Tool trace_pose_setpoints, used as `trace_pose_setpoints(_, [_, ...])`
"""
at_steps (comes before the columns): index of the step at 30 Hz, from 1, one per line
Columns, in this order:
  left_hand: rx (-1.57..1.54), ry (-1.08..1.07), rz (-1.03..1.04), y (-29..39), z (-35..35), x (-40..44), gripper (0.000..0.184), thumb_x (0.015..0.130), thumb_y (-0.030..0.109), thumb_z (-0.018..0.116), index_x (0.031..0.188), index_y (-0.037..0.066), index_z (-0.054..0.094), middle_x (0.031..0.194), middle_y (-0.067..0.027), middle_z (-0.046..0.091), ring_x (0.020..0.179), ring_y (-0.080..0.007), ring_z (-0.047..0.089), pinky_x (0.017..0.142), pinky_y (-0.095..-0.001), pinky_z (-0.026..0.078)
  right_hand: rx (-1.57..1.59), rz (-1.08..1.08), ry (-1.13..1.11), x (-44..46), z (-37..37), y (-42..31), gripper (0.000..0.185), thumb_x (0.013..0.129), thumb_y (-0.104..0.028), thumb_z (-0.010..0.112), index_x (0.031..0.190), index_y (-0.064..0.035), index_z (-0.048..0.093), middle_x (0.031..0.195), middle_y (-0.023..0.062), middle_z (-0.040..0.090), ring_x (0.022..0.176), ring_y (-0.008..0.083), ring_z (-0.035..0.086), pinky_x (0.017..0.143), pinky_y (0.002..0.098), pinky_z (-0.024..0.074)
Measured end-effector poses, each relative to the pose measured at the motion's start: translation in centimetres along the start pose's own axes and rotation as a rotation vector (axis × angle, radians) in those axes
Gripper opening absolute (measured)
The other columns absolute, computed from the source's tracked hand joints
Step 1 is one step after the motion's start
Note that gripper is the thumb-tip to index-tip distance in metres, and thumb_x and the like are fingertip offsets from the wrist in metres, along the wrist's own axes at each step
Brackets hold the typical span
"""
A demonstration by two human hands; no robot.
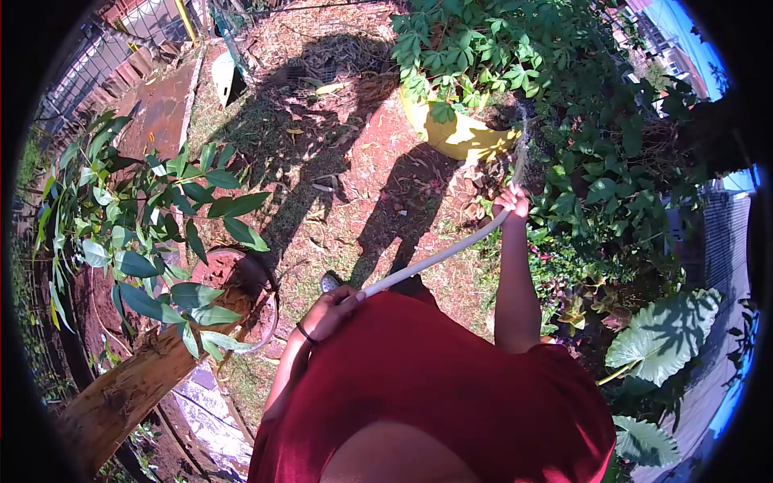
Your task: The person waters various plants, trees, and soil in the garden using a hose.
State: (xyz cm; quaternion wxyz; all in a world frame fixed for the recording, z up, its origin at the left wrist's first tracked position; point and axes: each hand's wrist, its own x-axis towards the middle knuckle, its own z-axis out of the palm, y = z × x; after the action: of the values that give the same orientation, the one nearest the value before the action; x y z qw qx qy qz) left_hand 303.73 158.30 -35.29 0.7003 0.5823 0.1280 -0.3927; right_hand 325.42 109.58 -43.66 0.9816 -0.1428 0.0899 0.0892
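A pale garden hose [439,256] runs across the front of my body between both hands. My right hand [513,201] is closed round it near its outlet, with the arm stretched forward. Water [522,149] streams from that end toward the leafy plants [483,48] and the curved yellow border [459,137]. Close to my waist, my left hand [332,312] grips the hose lower down, a dark band at its wrist. Past that hand the hose is hidden by my red shirt.
To the left stand a tree trunk [153,378], a leafy branch [161,241] and a round rim [262,314] on the ground. A rusty sheet [157,121] lies behind them. Large leaves [664,334] and a corrugated wall [725,249] are on the right. Dry leaves litter the soil.
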Motion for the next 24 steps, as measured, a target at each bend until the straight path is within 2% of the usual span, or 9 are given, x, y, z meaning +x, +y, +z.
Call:
trace_pose_setpoints(4, [-0.01,0.004,0.001,0.2,0.1,0.0,0.027,0.093,0.032,0.058,0.097,0.005,0.06,0.072,0.0074,0.046,0.064,-0.0034,0.04,0.057,-0.0193,0.033,-0.004,0.018,-0.05,0.7,-1.1,-0.5,0.026,0.096,-0.02,0.039,0.078,-0.0051,0.051,0.05,-0.0006,0.041,0.037,0.0112,0.037,0.045,0.0265,0.0375])
trace_pose_setpoints(6, [0.0,0.015,-0.009,0.4,0.1,-0.1,0.023,0.093,0.032,0.058,0.088,0.009,0.06,0.071,0.0068,0.047,0.066,-0.0038,0.041,0.06,-0.0203,0.034,0.002,0.021,-0.017,0.5,-0.8,-0.3,0.027,0.096,-0.021,0.038,0.077,-0.0057,0.05,0.049,-0.0008,0.04,0.037,0.0111,0.037,0.045,0.0265,0.0375])
trace_pose_setpoints(19, [-0.014,0.011,-0.012,0.2,0.1,0.3,0.025,0.093,0.033,0.058,0.087,0.01,0.06,0.072,0.0067,0.048,0.067,-0.0038,0.042,0.06,-0.0205,0.035,-0.035,-0.008,0.031,0.7,0.2,-0.1,0.028,0.095,-0.023,0.037,0.076,-0.0077,0.049,0.05,-0.0018,0.04,0.038,0.01,0.037,0.046,0.0261,0.0369])
trace_pose_setpoints(24, [-0.031,0.008,-0.023,0.1,0.0,0.4,0.024,0.093,0.033,0.058,0.087,0.01,0.06,0.072,0.0067,0.048,0.067,-0.0039,0.042,0.06,-0.0206,0.035,-0.056,-0.047,0.068,0.8,1.2,-0.1,0.027,0.096,-0.022,0.037,0.074,-0.0088,0.047,0.05,-0.0026,0.04,0.036,0.0086,0.037,0.043,0.0252,0.0368])
